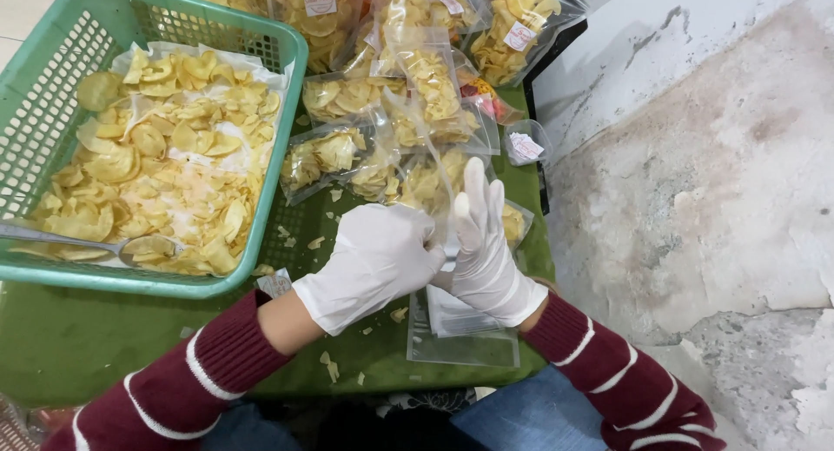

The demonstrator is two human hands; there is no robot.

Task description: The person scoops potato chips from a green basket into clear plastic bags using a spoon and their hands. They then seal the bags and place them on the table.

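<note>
My left hand (378,260) and my right hand (483,247), both in white gloves, meet at the mouth of a clear plastic bag of yellow chips (430,186) that lies on the green table cover (87,334). The left hand's fingers are curled on the bag's edge. Pinching the same edge, the right hand has two fingers raised. Under my wrists lie empty clear bags (460,334). To the left, a green plastic basket (52,64) lined with white paper holds a heap of loose chips (169,155).
A metal spoon (61,238) rests in the basket at its near edge. Several filled, labelled chip bags (417,77) are piled at the back. Chip crumbs (330,368) dot the cover. On the right is a worn grey-white floor (712,173).
</note>
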